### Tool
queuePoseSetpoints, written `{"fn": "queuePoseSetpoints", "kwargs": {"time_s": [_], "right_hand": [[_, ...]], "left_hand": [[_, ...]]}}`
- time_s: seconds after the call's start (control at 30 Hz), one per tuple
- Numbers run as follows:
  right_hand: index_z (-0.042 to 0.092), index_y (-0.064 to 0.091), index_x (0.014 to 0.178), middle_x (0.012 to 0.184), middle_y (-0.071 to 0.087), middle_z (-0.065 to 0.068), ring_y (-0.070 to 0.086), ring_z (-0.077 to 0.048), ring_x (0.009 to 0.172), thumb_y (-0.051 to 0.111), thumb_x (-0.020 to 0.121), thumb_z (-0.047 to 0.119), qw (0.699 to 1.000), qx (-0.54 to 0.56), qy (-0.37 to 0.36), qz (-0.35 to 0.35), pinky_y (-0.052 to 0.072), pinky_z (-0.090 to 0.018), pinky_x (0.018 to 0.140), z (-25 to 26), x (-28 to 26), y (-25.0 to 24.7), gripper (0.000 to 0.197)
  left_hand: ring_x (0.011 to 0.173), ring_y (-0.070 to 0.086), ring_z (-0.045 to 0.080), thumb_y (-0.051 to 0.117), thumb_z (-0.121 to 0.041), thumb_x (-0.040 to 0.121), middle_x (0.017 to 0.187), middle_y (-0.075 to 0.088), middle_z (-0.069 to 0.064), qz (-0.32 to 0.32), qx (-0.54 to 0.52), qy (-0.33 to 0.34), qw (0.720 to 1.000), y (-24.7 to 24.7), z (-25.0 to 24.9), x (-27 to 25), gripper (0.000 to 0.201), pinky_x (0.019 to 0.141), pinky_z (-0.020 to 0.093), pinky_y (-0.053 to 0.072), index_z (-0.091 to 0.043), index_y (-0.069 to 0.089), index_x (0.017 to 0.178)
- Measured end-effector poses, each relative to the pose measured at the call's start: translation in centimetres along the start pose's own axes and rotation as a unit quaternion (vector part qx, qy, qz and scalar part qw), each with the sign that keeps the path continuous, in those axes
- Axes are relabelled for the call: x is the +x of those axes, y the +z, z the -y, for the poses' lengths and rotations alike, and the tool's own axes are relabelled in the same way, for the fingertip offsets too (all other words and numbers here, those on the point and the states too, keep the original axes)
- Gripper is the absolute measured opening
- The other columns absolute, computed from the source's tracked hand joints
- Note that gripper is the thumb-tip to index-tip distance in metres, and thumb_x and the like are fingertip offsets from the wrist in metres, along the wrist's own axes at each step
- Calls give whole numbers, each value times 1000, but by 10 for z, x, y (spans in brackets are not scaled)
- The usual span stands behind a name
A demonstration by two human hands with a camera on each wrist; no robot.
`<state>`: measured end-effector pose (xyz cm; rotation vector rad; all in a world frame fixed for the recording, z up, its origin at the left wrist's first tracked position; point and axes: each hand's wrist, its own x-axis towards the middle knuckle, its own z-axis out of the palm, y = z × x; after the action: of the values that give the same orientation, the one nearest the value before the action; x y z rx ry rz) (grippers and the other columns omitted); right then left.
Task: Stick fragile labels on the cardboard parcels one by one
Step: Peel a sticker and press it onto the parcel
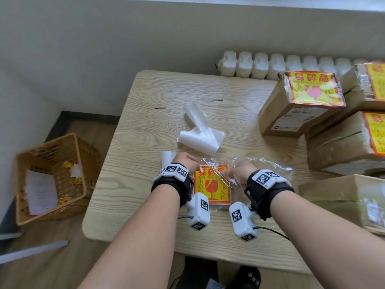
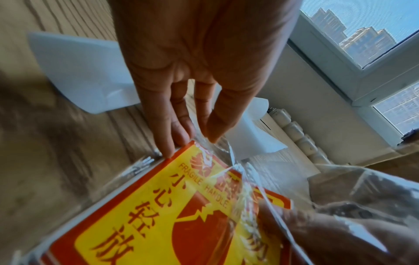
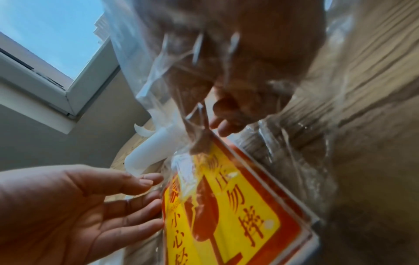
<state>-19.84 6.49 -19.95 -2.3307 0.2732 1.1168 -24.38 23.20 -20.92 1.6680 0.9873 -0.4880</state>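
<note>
Showing: a stack of fragile labels [image 1: 212,185] lying flat on the bench [image 1: 133,184], partly inside a clear plastic bag [image 1: 260,166], between the two hands.
Left hand [image 1: 185,161]: fingers [image 2: 169,125] straight, tips touching the far left corner of the stack; this grip is relaxed and holds nothing.
Right hand [image 1: 239,172]: seen through the bag film in the right wrist view, fingers [image 3: 226,105] curled over the stack's far right edge; whether this grip pinches the film or a label cannot be told.
Label stack: yellow with a red border and a broken-glass emblem, printed "FRAGILE"; its far edge lies under both sets of fingertips, its near edge towards the wrists.
Backing papers [image 1: 200,136]: white peeled sheets lying on the bench beyond the hands, apart from the stack.
Cardboard parcels [image 1: 300,105]: stacked at the bench's right side, well apart from both hands, several bearing a yellow-and-red label on top.
Basket [image 1: 52,178]: on the floor left of the bench, holding paper scraps.
</note>
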Motion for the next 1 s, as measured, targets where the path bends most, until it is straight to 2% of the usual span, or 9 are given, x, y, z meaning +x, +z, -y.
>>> {"fn": "queuePoseSetpoints", "kwargs": {"time_s": [0.17, 0.27, 0.33, 0.43, 0.53, 0.67, 0.77, 0.9, 1.0], "right_hand": [[9, 60, 120, 112, 67, -9, 65, -25, 101, 79, 78, 28, 997, 54, 28, -40, 54, -38, 93, -4, 3, 4, 50], [11, 70, 102, 99, 72, -5, 68, -23, 92, 79, 77, 28, 995, 71, 27, -64, 56, -36, 86, -8, 5, -5, 31], [13, 71, 83, 95, 74, -6, 68, -21, 85, 74, 80, 30, 996, 42, -1, -80, 55, -28, 73, -7, 3, -11, 18], [17, 61, 66, 84, 70, -7, 66, -25, 79, 63, 88, 26, 995, 8, -30, -98, 52, -29, 68, -8, -1, -19, 24], [8, 61, 70, 71, 66, -11, 69, -29, 69, 59, 88, 15, 997, 24, -27, -72, 59, -41, 74, -12, -6, -28, 19], [3, 67, 76, 57, 65, -7, 62, -18, 49, 61, 88, 13, 996, 7, -33, -84, 54, -30, 58, -15, -26, -50, 17], [5, 72, 90, 67, 70, -7, 70, -21, 61, 59, 88, 10, 993, 19, -47, -110, 59, -33, 64, -15, -42, -66, 13], [15, 67, 105, 92, 71, -8, 68, -16, 51, 60, 89, 9, 985, 72, -67, -139, 51, -23, 42, -19, -63, -85, 19], [16, 70, 89, 79, 72, -5, 71, -16, 60, 63, 87, 15, 978, 73, -95, -171, 60, -29, 56, -25, -80, -102, 8]], "left_hand": [[95, 67, 31, 65, 3, 81, 94, 65, 13, -6, 5, -5, 1000, -1, 2, 1, 24, 85, 46, 57, -18, 58, 72], [96, 67, 32, 67, 1, 80, 100, 68, 15, -8, 14, -8, 1000, 0, 2, 4, 23, 86, 45, 57, -18, 59, 72], [97, 66, 31, 67, 2, 79, 95, 66, 12, -12, 29, -8, 999, 2, 1, 4, 23, 87, 44, 56, -18, 59, 71], [92, 65, 28, 65, 1, 78, 88, 63, 10, -20, 61, -7, 998, 5, -2, 3, 18, 87, 37, 55, -15, 60, 72], [81, 62, 25, 65, -8, 76, 92, 68, 11, -28, 141, -1, 990, 10, -6, 2, 6, 83, 37, 54, -10, 65, 81], [83, 62, 23, 68, -20, 78, 90, 66, 5, -24, 249, 4, 968, 15, -23, -18, 11, 83, 29, 52, -13, 60, 73], [89, 64, 25, 70, -35, 77, 86, 62, 7, -23, 306, 7, 952, 22, -36, -34, 29, 90, 37, 52, -16, 52, 64], [89, 66, 24, 68, -34, 71, 96, 72, 3, 11, 347, 36, 937, 38, -44, -26, 18, 88, 38, 54, -17, 69, 76], [90, 65, 25, 63, -47, 59, 97, 71, 0, 4, 340, 66, 938, 46, -49, -18, 35, 89, 39, 53, -25, 70, 85]]}}
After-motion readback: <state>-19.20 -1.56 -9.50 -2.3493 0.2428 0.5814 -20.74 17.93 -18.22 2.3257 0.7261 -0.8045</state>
